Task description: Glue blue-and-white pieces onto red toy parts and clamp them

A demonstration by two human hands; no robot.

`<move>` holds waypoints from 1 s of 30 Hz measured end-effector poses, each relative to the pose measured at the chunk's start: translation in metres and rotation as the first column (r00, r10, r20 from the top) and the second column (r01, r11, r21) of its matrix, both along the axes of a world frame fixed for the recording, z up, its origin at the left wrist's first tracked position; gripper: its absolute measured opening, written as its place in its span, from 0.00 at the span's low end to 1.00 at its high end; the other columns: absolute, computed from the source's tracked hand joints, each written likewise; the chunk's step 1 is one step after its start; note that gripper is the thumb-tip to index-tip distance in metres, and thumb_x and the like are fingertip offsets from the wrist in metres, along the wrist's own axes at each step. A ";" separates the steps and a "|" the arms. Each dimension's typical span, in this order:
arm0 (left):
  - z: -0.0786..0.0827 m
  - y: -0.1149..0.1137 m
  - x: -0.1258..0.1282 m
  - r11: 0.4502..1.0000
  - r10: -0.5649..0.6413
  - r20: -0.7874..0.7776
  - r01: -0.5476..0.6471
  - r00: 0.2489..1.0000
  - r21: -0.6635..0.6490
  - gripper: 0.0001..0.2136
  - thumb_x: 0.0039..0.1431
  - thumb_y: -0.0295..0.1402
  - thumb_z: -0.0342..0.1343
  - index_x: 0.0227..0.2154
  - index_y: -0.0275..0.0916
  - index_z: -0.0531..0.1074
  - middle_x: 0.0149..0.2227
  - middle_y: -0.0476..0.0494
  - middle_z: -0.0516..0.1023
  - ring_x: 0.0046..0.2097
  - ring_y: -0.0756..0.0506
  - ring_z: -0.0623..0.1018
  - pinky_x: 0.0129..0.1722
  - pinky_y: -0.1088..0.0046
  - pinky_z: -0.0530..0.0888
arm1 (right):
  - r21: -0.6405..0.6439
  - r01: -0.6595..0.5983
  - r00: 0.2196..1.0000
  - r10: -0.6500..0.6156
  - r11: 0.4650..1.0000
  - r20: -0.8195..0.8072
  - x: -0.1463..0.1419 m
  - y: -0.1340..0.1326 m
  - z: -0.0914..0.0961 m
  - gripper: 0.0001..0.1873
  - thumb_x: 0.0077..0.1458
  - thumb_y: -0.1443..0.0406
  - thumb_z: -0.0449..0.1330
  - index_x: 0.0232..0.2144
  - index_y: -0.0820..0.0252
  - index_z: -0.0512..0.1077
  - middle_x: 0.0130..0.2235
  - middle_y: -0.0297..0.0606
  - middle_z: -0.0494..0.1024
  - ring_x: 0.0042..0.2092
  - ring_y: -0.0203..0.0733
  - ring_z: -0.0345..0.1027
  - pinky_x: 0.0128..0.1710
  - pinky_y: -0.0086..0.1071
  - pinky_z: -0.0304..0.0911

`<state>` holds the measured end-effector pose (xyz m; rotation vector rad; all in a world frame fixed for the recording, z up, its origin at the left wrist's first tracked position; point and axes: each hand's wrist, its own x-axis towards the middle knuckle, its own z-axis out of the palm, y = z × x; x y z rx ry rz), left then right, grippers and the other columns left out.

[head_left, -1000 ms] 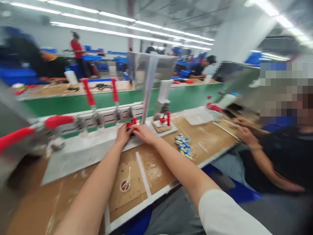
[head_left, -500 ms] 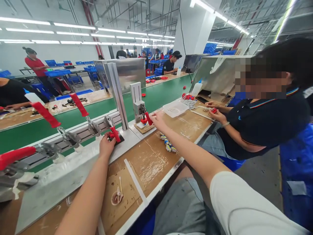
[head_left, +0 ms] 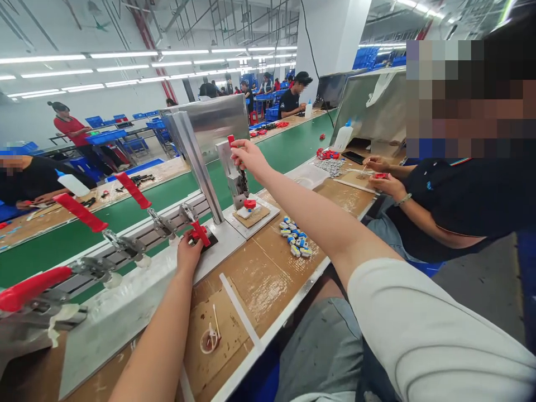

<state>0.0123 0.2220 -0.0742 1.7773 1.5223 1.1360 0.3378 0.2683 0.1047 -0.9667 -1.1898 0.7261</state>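
My right hand [head_left: 250, 159] is closed round the red handle [head_left: 231, 139] of a toggle clamp, which stands upright. Below it, a small red part [head_left: 250, 204] sits on a white block on a piece of cardboard [head_left: 252, 217], with a gap between the part and the clamp. My left hand [head_left: 189, 252] grips a red plastic part [head_left: 196, 237] at the end of the clamp row, its fingertips partly hidden. Beside those fingers slopes a second clamp's lowered red handle [head_left: 200, 233].
More red-handled clamps [head_left: 125, 190] line the rail at left. Several blue, white and yellow pieces [head_left: 295, 237] lie on the bench near my right forearm. A small cup [head_left: 209, 340] with a cotton swab is in front. A co-worker [head_left: 452, 206] sits at right; a green belt [head_left: 288, 146] runs behind.
My right hand has swung the clamp handle from low to upright, and the clamp has come off the red part. The left hand stays by its clamp. The view has shifted slightly.
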 end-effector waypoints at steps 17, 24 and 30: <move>0.004 -0.006 0.005 1.000 0.019 0.012 -0.019 1.000 -0.003 0.25 0.52 0.51 0.66 0.48 0.42 0.76 0.49 0.40 0.84 0.53 0.34 0.81 0.61 0.56 0.73 | -0.204 -0.054 0.667 0.187 0.977 0.721 0.061 -0.056 -0.158 0.15 0.54 0.61 0.70 0.43 0.62 0.79 0.44 0.42 0.79 0.43 0.44 0.70 0.46 0.34 0.64; 0.002 -0.004 0.006 0.999 0.046 -0.012 -0.046 0.999 -0.003 0.27 0.51 0.52 0.67 0.49 0.43 0.76 0.50 0.39 0.84 0.55 0.33 0.81 0.61 0.54 0.74 | -0.389 0.044 0.852 0.169 0.920 0.495 0.108 -0.052 -0.142 0.10 0.42 0.70 0.73 0.31 0.62 0.80 0.29 0.35 0.79 0.33 0.39 0.66 0.37 0.31 0.61; 0.007 -0.007 0.008 0.998 0.054 -0.040 -0.055 0.998 -0.017 0.28 0.51 0.54 0.66 0.50 0.43 0.75 0.50 0.39 0.84 0.54 0.33 0.81 0.62 0.52 0.73 | -0.439 0.093 0.982 -0.009 0.894 0.190 0.110 -0.005 -0.120 0.12 0.55 0.62 0.70 0.27 0.60 0.71 0.23 0.36 0.75 0.27 0.37 0.66 0.30 0.31 0.65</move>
